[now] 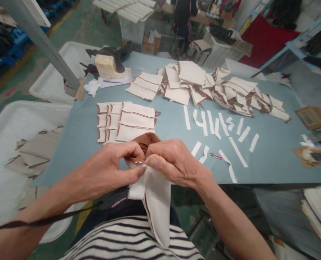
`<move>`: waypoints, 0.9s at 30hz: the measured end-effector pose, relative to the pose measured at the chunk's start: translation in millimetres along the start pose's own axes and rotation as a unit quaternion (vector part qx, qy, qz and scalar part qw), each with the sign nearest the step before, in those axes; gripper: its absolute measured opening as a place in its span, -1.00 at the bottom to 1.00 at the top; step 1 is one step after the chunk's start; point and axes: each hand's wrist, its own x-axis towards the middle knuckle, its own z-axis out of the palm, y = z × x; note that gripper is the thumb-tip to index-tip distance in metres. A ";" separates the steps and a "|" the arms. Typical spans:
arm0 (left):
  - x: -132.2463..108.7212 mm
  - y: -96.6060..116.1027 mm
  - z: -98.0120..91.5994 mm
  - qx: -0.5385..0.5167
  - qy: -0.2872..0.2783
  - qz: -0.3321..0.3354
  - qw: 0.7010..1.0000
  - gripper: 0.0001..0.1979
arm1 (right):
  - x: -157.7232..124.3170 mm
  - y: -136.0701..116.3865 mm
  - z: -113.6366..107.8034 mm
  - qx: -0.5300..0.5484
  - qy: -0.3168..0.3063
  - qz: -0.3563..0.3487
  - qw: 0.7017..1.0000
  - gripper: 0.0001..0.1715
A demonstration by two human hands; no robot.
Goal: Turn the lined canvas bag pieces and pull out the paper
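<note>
My left hand (pixel 119 164) and my right hand (pixel 168 159) meet at the table's near edge, both pinching a white fabric piece (pixel 160 195) with brown edging. Its lower part hangs down over my striped shirt. Brown material (pixel 146 139) shows just beyond my fingers, partly hidden by them. A short white flap (pixel 137 191) hangs under my left thumb; I cannot tell whether it is a separate strip. Just past my hands lies an overlapping stack of cream fabric panels (pixel 137 121) with brown edges.
White strips (pixel 236 151) and a small pink pointed tool (pixel 216 156) lie at the right on the blue-grey table (pixel 171 119). Behind them is a heap of panels (pixel 192 76). A cream block (pixel 106 66) stands back left. White tubs (pixel 3 122) flank the left side. A person (pixel 183 18) is beyond.
</note>
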 end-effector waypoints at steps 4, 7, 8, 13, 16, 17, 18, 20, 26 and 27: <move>2.8 -3.7 2.4 -0.030 -0.006 0.026 0.999 -0.91 | -6.8 3.6 -1.0 0.143 -0.048 0.095 0.984 -0.37; 5.4 -4.8 3.4 -0.064 -0.022 0.038 0.997 -0.90 | -11.5 5.5 -0.3 0.215 -0.056 0.138 0.965 -0.48; 6.0 -5.1 3.5 -0.074 -0.027 0.047 0.996 -0.90 | -13.5 5.2 0.0 0.231 -0.048 0.139 0.962 -0.49; 4.1 -3.5 8.6 -0.045 0.123 0.041 0.991 -0.89 | -30.0 1.6 1.4 0.248 0.053 0.117 0.960 -0.55; -0.4 1.1 17.4 -0.015 0.166 0.019 0.986 -0.80 | -37.5 3.2 3.6 0.214 0.095 0.101 0.967 -0.59; -1.9 2.6 20.6 -0.019 0.145 0.015 0.989 -0.74 | -38.6 4.3 4.6 0.194 0.103 0.090 0.971 -0.60; -3.1 4.0 23.6 -0.026 0.120 0.012 0.992 -0.70 | -39.1 5.4 5.8 0.174 0.110 0.077 0.976 -0.60; -4.5 5.9 27.9 -0.040 0.077 0.000 0.996 -0.65 | -39.1 7.1 8.1 0.135 0.123 0.049 0.982 -0.61; 1.7 13.7 27.8 -0.055 0.023 -0.059 0.996 -0.56 | -40.4 6.0 10.0 0.032 0.146 0.008 0.989 -0.73; 3.7 15.8 27.0 -0.055 0.021 -0.062 0.996 -0.57 | -40.4 5.6 9.7 0.022 0.148 0.005 0.989 -0.74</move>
